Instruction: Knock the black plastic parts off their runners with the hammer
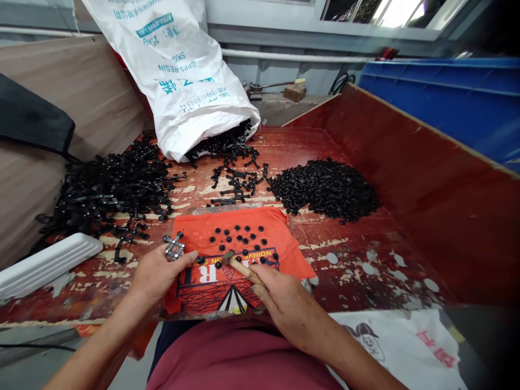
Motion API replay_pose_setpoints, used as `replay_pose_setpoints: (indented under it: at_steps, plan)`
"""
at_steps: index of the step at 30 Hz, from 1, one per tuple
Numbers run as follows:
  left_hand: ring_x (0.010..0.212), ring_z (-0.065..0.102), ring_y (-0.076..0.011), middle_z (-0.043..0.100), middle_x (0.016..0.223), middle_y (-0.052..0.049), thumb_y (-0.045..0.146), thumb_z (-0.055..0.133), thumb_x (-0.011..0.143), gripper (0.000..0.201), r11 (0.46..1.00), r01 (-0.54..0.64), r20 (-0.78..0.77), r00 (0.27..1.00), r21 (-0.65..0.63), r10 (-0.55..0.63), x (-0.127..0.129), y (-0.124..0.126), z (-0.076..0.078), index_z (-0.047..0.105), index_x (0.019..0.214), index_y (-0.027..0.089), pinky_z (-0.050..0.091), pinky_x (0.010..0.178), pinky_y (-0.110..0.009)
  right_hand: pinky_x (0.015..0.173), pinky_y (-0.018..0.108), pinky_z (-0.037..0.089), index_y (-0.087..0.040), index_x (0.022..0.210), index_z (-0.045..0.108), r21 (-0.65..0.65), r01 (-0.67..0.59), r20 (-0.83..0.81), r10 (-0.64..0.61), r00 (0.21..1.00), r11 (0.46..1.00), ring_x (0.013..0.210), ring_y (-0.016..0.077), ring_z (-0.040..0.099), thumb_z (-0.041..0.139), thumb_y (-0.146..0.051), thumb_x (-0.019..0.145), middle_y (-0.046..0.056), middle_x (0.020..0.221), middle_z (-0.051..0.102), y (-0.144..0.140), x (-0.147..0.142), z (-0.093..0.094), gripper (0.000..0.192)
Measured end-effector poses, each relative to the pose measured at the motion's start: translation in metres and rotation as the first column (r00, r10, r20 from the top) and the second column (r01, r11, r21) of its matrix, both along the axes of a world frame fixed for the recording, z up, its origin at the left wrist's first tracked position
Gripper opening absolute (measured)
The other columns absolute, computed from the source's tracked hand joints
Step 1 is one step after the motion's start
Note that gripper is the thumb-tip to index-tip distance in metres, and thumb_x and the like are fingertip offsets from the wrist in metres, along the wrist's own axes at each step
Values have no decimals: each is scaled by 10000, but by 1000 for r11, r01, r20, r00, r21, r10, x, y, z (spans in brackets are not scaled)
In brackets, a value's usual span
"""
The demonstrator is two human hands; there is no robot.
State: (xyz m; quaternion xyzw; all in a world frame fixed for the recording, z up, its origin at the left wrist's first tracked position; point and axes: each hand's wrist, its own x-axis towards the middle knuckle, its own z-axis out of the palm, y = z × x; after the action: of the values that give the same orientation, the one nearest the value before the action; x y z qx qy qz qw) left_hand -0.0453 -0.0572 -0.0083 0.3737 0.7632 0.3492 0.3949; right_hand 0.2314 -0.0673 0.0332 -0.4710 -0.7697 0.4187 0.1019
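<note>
My left hand (156, 268) is closed on a small black-and-grey linkage part (174, 246) made of short crossed arms with round ends. Its thumb reaches toward a small black cap (200, 260); whether they touch I cannot tell. In my right hand (280, 300) is a small hammer (246, 271), gripped by its wooden handle. The hammer's metal head hovers over or rests among several round black caps (238, 227) scattered on an orange printed cloth (296, 260). The cloth lies on the worn red tabletop in front of me.
A white sack (195, 81) spills black parts at the back. A heap of black linkages (117, 181) lies left, a pile of small black pieces (325, 187) right. A white plastic piece (49, 262) sits at left. Wooden boards (406, 189) wall the right side, beside a blue crate (442, 103).
</note>
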Motion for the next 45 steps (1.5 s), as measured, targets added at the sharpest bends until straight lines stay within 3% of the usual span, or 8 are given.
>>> replay_pose_setpoints:
  at_steps: [6,12,18,24,28,32,37,45]
  plan:
    - [548,579,-158,666,615,19,536,836,557,430,998,69,41,997,-11,-68,-3,-1,-1,599,661,193,418,498,-237,756,276,478,-218,1263,567,63,-40,5,40,999,997,892,196,669,405,-190,1012,52,1028,711,2,-9,4,299]
    - [532,544,-144,627,572,30,534,848,514,446,996,90,193,977,6,-90,-4,4,2,576,610,194,438,543,-247,940,384,509,-191,1536,344,168,-151,55,144,988,974,1099,260,656,412,-159,1004,129,1267,662,8,-39,-4,537]
    - [499,516,-146,581,516,31,542,816,496,430,997,76,207,975,22,-79,-1,6,7,559,547,200,408,525,-257,937,384,532,-237,1546,337,204,-142,74,129,989,969,1109,255,665,429,-142,991,115,1264,674,10,-49,-10,571]
    - [589,616,-190,697,634,-8,506,833,495,407,995,101,353,931,-21,-87,0,8,8,645,652,181,478,617,-295,896,357,555,-235,1600,206,371,-83,24,79,997,925,1005,238,689,341,-202,1027,120,1230,689,6,-40,-4,590]
    - [593,625,-198,711,650,-22,510,829,514,409,993,115,328,938,-2,-108,-4,8,2,649,660,172,483,606,-300,766,330,577,-276,1567,314,322,-167,205,104,973,932,864,239,723,431,-188,986,89,1088,741,6,-42,-9,599]
    - [543,593,-185,670,582,-2,508,825,522,393,992,124,273,954,14,-123,-5,7,1,632,614,179,450,554,-282,931,341,526,-236,1599,202,342,-91,44,81,996,935,1066,229,679,364,-189,1017,111,1241,700,9,-46,-3,606]
    - [516,565,-165,656,566,6,500,819,499,387,996,89,286,954,5,-87,0,8,8,620,592,181,429,534,-266,767,346,543,-271,1571,297,188,-156,232,111,966,970,902,266,722,444,-198,985,105,1078,753,11,-52,4,608]
    - [613,654,-232,714,651,-41,550,832,511,429,993,110,297,948,31,-114,0,5,2,666,657,183,508,569,-306,780,345,529,-273,1564,308,168,-145,211,108,971,975,933,271,721,455,-218,998,111,1119,746,9,-57,4,588]
